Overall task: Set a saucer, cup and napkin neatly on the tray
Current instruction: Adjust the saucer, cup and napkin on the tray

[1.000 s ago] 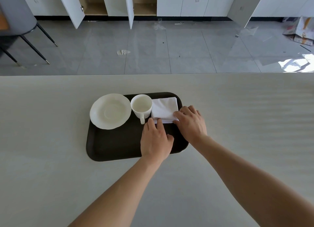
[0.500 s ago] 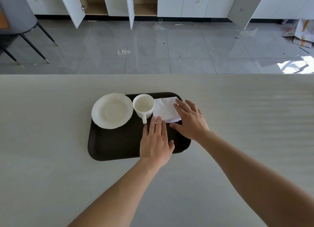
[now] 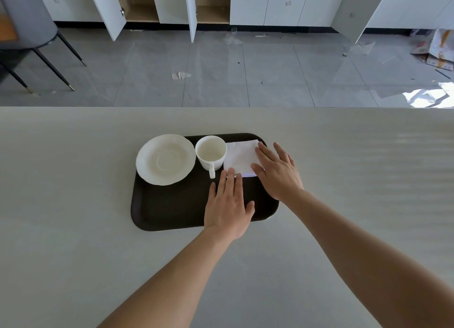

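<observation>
A dark brown tray (image 3: 172, 207) lies on the pale table. At its far left sits a white saucer (image 3: 165, 159), overhanging the tray's rim. A white cup (image 3: 211, 153) stands beside it, handle pointing toward me. A folded white napkin (image 3: 239, 157) lies at the tray's far right corner. My left hand (image 3: 227, 204) rests flat on the tray, fingertips touching the napkin's near edge. My right hand (image 3: 276, 171) lies flat, fingers spread, over the napkin's right side. Neither hand grips anything.
The table's far edge (image 3: 245, 107) runs across the view, with grey floor beyond it. Open white cabinets (image 3: 191, 5) line the back wall. A chair with dark legs (image 3: 46, 59) stands at the far left.
My right hand has uncurled and slid forward over the napkin's right side, fingers now spread flat. My left hand has flattened and stays at the napkin's near edge.
</observation>
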Demonstrator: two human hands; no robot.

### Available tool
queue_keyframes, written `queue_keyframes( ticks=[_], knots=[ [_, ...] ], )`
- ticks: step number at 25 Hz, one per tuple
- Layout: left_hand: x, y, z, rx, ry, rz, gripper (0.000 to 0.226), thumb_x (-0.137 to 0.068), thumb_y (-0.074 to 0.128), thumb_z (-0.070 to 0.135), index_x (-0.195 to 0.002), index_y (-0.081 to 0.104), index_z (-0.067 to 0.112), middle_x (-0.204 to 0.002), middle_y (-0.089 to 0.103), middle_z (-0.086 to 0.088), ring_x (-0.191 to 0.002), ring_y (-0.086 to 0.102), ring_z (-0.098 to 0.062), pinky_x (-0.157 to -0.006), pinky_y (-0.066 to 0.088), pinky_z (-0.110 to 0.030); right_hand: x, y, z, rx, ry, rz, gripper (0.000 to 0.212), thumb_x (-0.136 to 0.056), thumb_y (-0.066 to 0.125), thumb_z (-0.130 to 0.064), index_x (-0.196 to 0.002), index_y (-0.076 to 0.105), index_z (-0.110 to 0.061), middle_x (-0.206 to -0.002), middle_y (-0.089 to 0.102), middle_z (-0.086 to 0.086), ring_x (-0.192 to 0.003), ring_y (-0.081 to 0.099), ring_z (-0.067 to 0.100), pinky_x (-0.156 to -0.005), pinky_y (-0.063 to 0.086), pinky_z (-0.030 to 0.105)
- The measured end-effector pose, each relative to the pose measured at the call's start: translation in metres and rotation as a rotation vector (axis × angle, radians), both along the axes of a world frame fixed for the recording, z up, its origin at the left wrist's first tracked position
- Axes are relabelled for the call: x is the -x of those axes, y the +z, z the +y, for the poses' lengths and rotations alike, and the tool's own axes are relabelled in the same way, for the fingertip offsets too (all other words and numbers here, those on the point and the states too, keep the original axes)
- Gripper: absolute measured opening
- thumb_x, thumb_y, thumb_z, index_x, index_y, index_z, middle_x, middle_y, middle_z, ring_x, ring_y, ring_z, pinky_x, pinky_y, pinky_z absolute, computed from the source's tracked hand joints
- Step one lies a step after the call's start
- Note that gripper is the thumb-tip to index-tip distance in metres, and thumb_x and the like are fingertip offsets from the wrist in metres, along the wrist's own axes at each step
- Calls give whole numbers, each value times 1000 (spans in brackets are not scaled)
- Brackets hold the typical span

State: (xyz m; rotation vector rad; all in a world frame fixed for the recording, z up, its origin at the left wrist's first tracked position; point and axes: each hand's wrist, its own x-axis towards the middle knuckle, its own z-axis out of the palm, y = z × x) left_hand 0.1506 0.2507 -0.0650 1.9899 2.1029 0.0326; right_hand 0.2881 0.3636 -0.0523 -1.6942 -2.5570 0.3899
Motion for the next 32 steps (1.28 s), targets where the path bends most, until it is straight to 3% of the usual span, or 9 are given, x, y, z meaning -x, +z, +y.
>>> queue_keyframes(
  ticks=[3, 13, 22, 28, 32],
  knots=[
    [0, -1, 0, -8, 8, 35, 77, -98, 24, 54, -158, 5, 9, -169, -1, -11, -156, -3, -25, -125, 15, -50, -6, -1, -23, -98, 36, -20, 56, -101, 22, -50, -148, 40, -25, -159, 32, -12, -151, 12, 21, -121, 16, 44],
    [6, 1, 4, 11, -15, 29, 74, -100, 27, 49, -158, 5, 9, -169, -4, -10, -156, -4, -25, -125, 15, -49, 6, -6, -22, 23, -12, -96, 55, -102, 21, -50, -152, 29, -29, -163, 17, -17, -152, 1, 20, -122, 7, 44],
    [24, 10, -11, -29, -28, -10, 72, -99, 34, 46, -157, 13, 9, -168, 10, -13, -155, 12, -26, -123, 24, -47, 15, 7, -31, -66, 39, -56, 50, -102, 30, -49, -146, 40, -29, -162, 26, -9, -151, 9, 24, -122, 14, 43],
    [32, 17, -22, -46, -68, -18, 70, -99, 37, 43, -156, 17, 8, -167, 15, -13, -155, 14, -26, -121, 27, -46, 29, 16, -39, -88, 40, 73, 44, -100, 45, -40, -140, 51, -22, -153, 44, -4, -145, 30, 23, -116, 24, 38],
    [39, 19, -33, -31, -106, 8, 67, -100, 33, 42, -156, 18, 10, -166, 19, -12, -154, 17, -26, -122, 26, -45, 51, 22, -36, 69, -85, 280, 47, -100, 46, -33, -145, 45, -19, -147, 51, 1, -139, 36, 23, -105, 38, 39]
  ],
)
